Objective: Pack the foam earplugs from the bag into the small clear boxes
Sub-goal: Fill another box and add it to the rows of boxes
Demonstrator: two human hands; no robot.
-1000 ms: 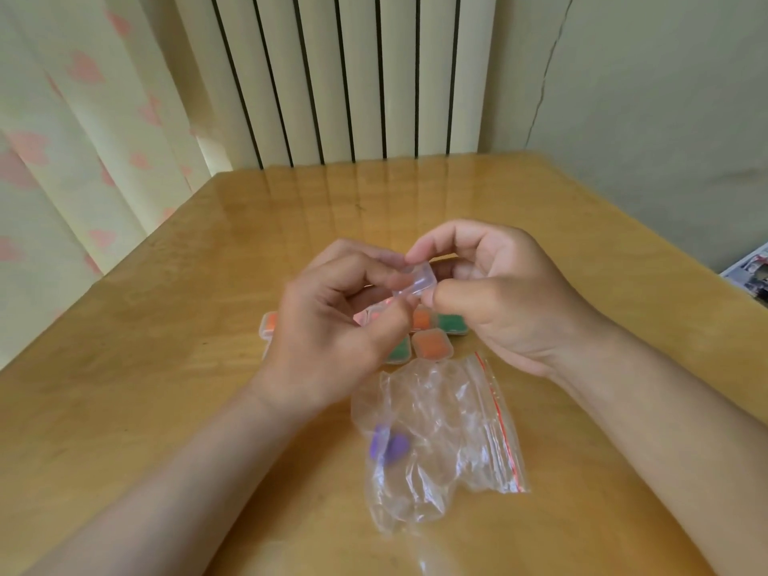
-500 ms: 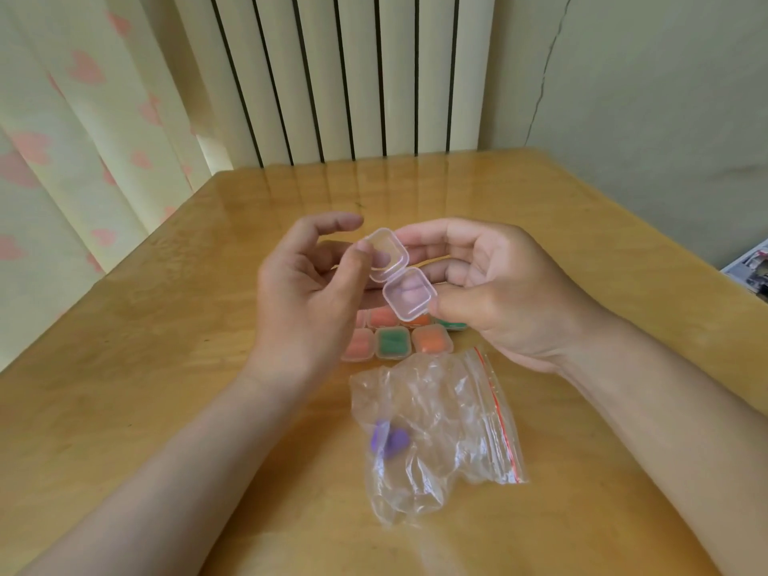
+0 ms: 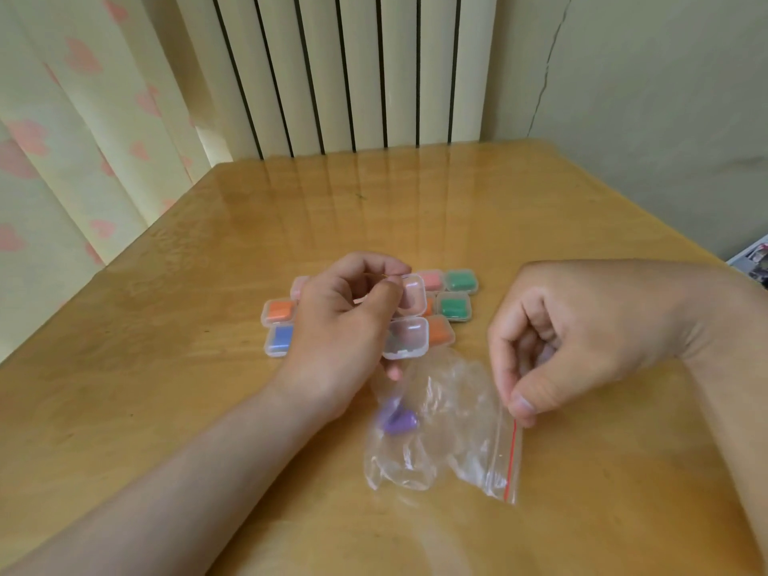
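Note:
My left hand holds a small clear box with its hinged lid swung open, just above the table. In front of it lies a crumpled clear zip bag with a red strip; purple earplugs show through it. My right hand pinches the bag's upper right edge near the red strip, fingers curled. Behind my left hand sit several closed small boxes holding earplugs: orange, blue, green, pink.
The wooden table reaches back to a white ribbed radiator and a cream wall. A curtain with pink hearts hangs at the left. Printed paper pokes in past the table's right edge.
Both hands held the box together earlier and the lid came open. Now my right hand has let go and dropped onto the bag's edge; my left hand keeps the open box, lower.

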